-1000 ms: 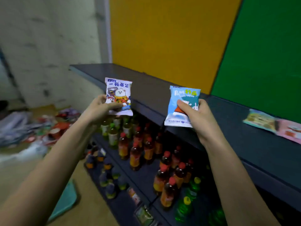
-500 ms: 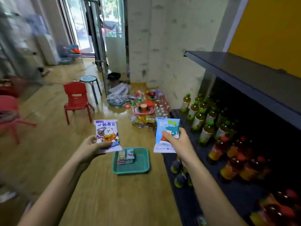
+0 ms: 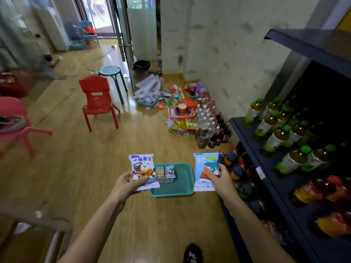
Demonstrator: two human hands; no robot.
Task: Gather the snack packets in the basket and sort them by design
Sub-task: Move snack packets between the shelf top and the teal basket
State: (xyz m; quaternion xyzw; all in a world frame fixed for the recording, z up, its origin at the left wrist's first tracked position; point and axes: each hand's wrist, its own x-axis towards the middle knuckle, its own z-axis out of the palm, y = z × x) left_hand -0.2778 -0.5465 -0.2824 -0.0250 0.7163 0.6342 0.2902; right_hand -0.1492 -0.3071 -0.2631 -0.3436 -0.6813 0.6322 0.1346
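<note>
The fingers (image 3: 142, 179) of the left hand (image 3: 126, 185) pinch the lower part of a purple snack packet (image 3: 142, 164) printed with cartoon bears. The thumb lies on its face and the other fingers are behind it. The fingers (image 3: 208, 170) of the right hand (image 3: 222, 181) pinch a blue snack packet (image 3: 204, 162) with a rabbit on it, thumb across the front. Both packets are held upright in the air, faces toward the camera, one on either side of a teal basket (image 3: 171, 194) that sits on the wooden floor (image 3: 76, 177). In the basket's far left corner lie two small stacks of packets (image 3: 164, 172), side by side. To the right stands a dark shelf (image 3: 247, 141) carrying green-capped bottles (image 3: 275, 137). Farther off, near the wall, is a pink basket (image 3: 190, 114) with a cup (image 3: 182, 108) in it, among loose packets and water bottles. A red chair (image 3: 97, 99) and a blue stool (image 3: 110, 70) stand to the left.
</note>
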